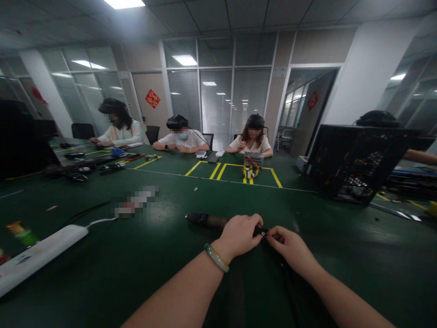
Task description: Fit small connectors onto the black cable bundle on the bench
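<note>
A dark electric screwdriver [214,222] lies on the green table, its metal tip pointing left. My left hand [241,234], with a jade bangle on the wrist, is closed over the tool's rear end. Just to the right, my right hand [292,248] pinches a small black connector [263,233] with a light mark on it, against the tool's back end. The fingertips of both hands almost meet there. A dark cord [288,284] runs from beneath my right hand toward the near edge. Whether the connector is fully seated in the tool cannot be made out.
A white power strip [44,255] lies at the left beside a green cylinder [25,234]. Black cables [80,168] are heaped farther back. An open computer case [355,164] stands at the right. Across the table sit several people, one behind a power supply [253,159].
</note>
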`<state>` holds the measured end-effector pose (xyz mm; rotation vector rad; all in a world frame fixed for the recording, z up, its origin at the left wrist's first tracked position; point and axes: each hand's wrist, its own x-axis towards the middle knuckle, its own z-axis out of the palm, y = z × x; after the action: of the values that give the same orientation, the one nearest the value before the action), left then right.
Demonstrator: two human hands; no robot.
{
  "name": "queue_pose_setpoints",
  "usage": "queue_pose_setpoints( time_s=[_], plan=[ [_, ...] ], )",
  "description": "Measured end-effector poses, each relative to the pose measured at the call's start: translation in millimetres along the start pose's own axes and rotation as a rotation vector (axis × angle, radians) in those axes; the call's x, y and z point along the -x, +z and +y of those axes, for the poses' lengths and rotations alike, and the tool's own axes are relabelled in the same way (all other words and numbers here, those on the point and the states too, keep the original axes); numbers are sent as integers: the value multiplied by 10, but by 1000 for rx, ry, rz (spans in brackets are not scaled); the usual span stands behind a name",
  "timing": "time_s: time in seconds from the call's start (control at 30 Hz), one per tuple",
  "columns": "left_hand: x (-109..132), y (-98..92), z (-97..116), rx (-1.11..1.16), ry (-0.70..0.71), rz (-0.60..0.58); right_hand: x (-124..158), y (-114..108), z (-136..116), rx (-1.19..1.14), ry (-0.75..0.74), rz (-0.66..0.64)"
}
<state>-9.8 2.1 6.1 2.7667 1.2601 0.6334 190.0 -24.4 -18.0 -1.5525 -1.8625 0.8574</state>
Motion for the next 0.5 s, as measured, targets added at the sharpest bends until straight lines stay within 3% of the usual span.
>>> queue_pose_setpoints(
  time_s=[0.3,0.5],
  plan=[
    [-14,-26,8,4,80,-1,7,0,-26,6,-34,28],
    [-6,-8,7,17,30,13,-2,21,-9,-24,-39,33]
  ],
)
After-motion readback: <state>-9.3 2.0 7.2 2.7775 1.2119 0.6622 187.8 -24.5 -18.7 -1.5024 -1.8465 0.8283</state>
